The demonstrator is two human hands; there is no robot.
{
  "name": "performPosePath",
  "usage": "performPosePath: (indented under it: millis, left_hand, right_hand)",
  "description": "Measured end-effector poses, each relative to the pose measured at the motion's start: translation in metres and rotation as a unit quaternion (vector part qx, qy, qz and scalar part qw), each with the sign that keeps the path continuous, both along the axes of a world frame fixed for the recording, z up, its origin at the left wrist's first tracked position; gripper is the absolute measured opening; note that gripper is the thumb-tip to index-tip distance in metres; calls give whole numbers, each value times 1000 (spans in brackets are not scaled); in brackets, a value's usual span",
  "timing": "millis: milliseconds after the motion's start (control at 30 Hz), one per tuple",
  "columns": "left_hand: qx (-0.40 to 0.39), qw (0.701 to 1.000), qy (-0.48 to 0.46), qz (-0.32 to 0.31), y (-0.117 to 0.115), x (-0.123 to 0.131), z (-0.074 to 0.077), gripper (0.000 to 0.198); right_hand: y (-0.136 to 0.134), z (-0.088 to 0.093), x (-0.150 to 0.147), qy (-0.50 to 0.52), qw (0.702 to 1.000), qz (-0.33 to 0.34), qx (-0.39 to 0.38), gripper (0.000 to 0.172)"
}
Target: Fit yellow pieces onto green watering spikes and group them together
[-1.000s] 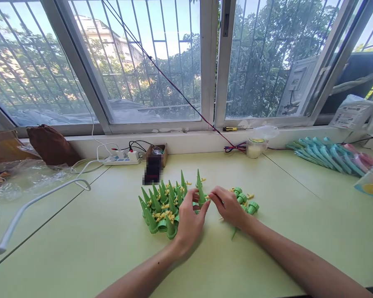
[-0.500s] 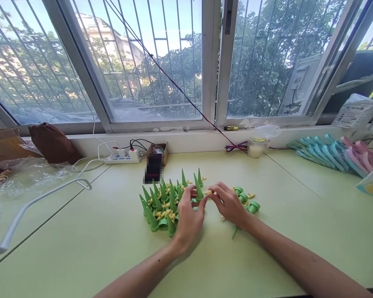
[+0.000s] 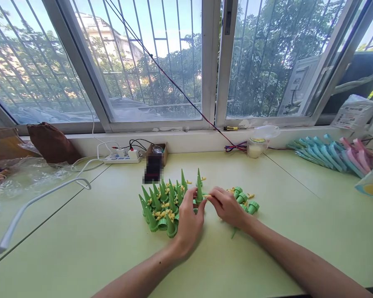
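In the head view, a person's two bare hands met over a pale green tabletop (image 3: 81, 248), in front of barred windows (image 3: 161, 62). The left hand (image 3: 190, 217) had its fingers and thumb closed around the lower part of a green plastic spike (image 3: 199, 192), which stood point up just above the table, near the middle of the view. The right hand (image 3: 229, 206) pinched a small yellow valve piece (image 3: 207, 196) between thumb and fingertips at the spike's right side; whether the piece was seated there was too small to tell.

Beside the left hand stood a dense cluster of green spikes (image 3: 170, 227), mostly upright, with yellow pieces (image 3: 166, 214) showing among them. These looked like the portion already done, though the view did not prove that each one was fitted. The spike in hand seemed partway through its joining. Near the right hand, a smaller group of green spikes with ribbed caps (image 3: 253, 207) lay on their sides among a few yellow bits (image 3: 251, 195); partly hidden by the hand and forearm, they appeared to be what was left.
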State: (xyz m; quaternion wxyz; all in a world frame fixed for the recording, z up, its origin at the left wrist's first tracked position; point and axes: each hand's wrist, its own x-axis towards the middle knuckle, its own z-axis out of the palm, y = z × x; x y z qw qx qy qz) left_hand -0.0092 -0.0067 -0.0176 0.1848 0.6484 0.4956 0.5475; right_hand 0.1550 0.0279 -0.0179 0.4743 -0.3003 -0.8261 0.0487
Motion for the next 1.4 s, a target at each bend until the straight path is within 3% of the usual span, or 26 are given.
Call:
performPosePath:
  millis: [767, 867, 1000, 1133, 1400]
  left_hand:
    - [51, 997, 48, -28, -7, 2, 3, 31]
    - [48, 998, 46, -23, -8, 3, 7, 30]
    - [31, 999, 32, -18, -7, 3, 12, 31]
    - [30, 999, 16, -6, -7, 3, 14, 32]
    - [25, 1000, 17, -4, -3, 1, 9, 37]
  right_hand:
    - [-2, 3, 0, -21, 999, -17, 18, 42]
    - [-3, 4, 0, -9, 999, -26, 15, 35]
    - [-6, 5, -1, 13, 1000, -5, 2, 9]
    - [-7, 5, 0, 16, 999, 27, 8, 14]
    - [-4, 2, -1, 23, 998, 26, 53, 6]
